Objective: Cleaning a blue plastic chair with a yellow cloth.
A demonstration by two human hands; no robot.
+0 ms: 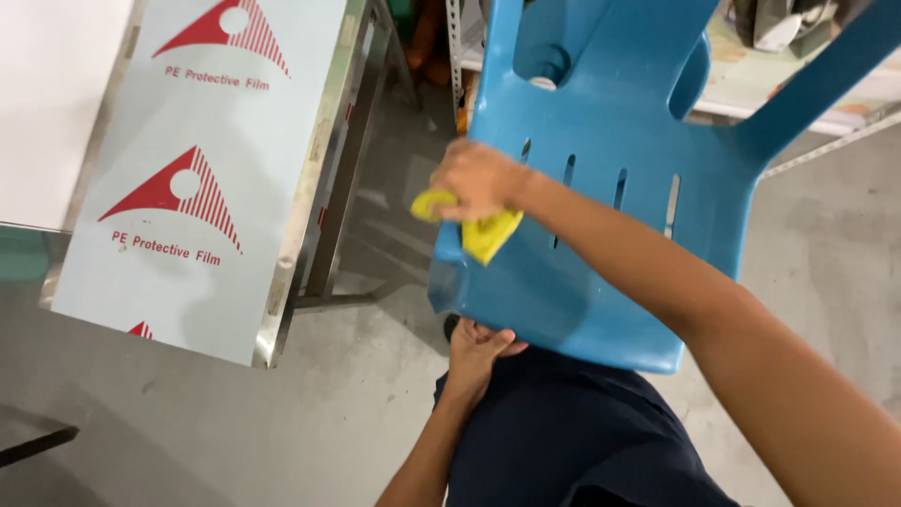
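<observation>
Pressing a yellow cloth (474, 228) against the blue plastic chair (601, 178), the right hand (479, 178) is closed around the cloth near the chair's front edge. The left hand (477, 349) cups the chair's lower edge from beneath, fingers curled under it. The chair is tilted over the person's dark-clothed lap. Left of the chair stands a steel table (310, 178) covered in protective film, on a grey concrete floor (282, 422).
</observation>
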